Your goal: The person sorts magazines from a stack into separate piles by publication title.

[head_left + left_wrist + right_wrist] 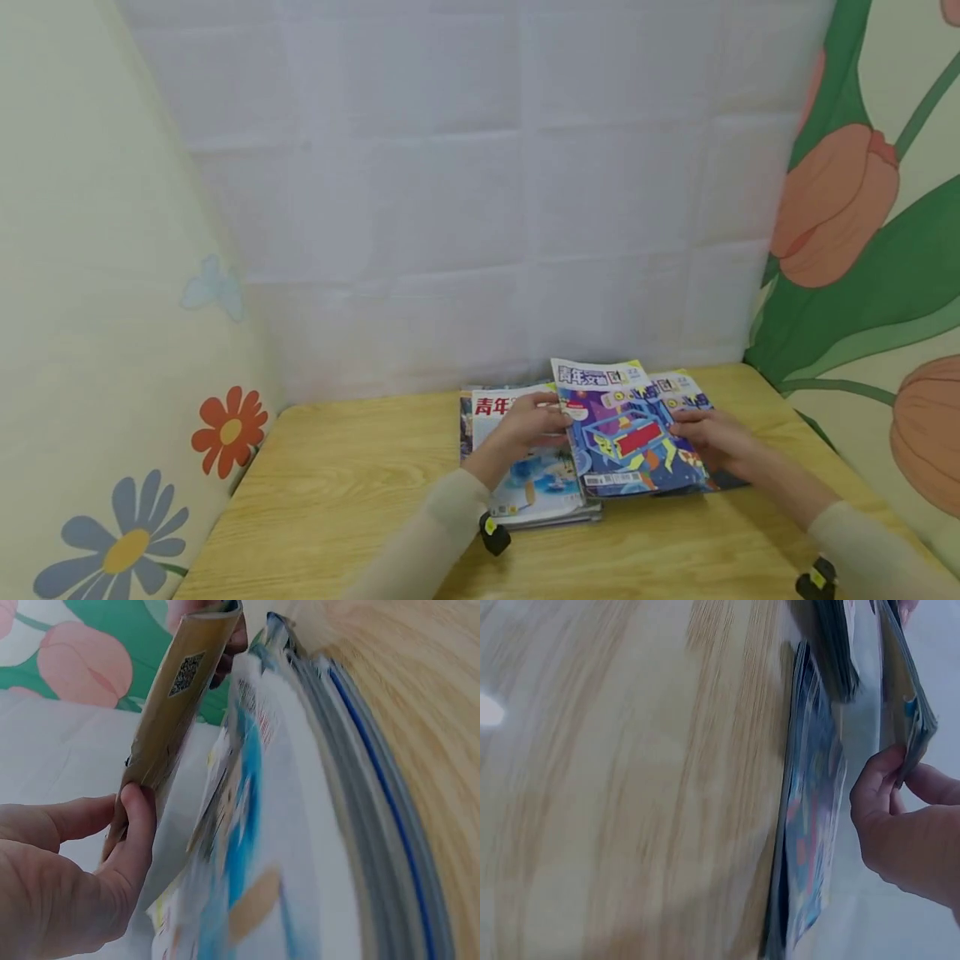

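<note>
- Sleeves [427, 542] are being extended over the worktop [337, 492].
- Purple magazine [626, 442] is being held above and between stack [536, 496] and second magazine [687, 393], opposite edges being pinched by left grip [528, 429] and right grip [720, 437].
- Slippage is being risked by edge-only pinching; stack shift, by possible contact.

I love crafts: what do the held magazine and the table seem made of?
The held magazine: paper, perhaps coated; layered page edges and a printed cover show. The table: wood or wood-look laminate, seemingly smooth; streaky grain shows, and a bright reflection suggests sheen.
</note>
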Available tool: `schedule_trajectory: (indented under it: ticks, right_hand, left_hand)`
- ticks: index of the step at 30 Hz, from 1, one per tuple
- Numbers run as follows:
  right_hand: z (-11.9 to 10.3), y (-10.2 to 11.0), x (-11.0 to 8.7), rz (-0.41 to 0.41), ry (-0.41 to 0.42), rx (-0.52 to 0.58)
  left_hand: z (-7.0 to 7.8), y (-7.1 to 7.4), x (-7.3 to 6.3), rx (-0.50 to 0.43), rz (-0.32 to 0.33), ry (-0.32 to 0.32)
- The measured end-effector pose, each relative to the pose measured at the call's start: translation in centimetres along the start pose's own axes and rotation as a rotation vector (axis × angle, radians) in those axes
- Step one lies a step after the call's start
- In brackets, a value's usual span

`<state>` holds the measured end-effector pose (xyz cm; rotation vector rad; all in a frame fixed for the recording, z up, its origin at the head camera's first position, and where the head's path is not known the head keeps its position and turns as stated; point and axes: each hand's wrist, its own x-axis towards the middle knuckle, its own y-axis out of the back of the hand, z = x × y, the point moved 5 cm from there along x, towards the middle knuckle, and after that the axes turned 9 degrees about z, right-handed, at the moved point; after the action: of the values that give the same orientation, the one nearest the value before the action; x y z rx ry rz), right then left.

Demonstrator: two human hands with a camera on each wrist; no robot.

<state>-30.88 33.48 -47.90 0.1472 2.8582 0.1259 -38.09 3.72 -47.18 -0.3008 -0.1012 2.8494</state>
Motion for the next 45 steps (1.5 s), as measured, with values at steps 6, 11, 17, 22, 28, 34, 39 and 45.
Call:
schedule_trajectory:
  ticks: [6,11,17,22,28,34,39,45]
  right_hand:
    - [0.6,3.8,0.6,0.051,0.001,-0.034]
    - [1.0,6.4,0.7,0.082,0.079,-0.101]
    - [0.9,8.8,0.8,0.138,0.148,-0.253]
    - [0.8,9.7,1.2,0.163,0.164,-0.325]
    - [0.9,9.9,1.4,0.169,0.155,-0.319]
    - [0.7,9.5,1.6,0.176,0.155,-0.368]
    - [0.6,9.3,1.7,0.165,0.149,-0.374]
    - [0.8,9.1,1.7,0.177,0.199,-0.45]
  left_hand:
    - [-1.2,-4.3,1.8,-0.156,0.004,0.044]
    - [-2.2,-7.4,2.9,-0.23,0.036,0.061]
    - [-3.4,-9.9,3.6,-0.232,0.074,0.055]
    - [-3.6,-10.8,3.5,-0.187,0.146,0.061]
    - [-3.5,-11.6,3.8,-0.127,0.23,0.08]
    - [-2.9,-11.3,4.0,-0.072,0.271,0.061]
    - [-2.8,-11.0,4.1,-0.024,0.286,0.069]
    - [-2.7,-10.8,4.0,0.051,0.309,0.047]
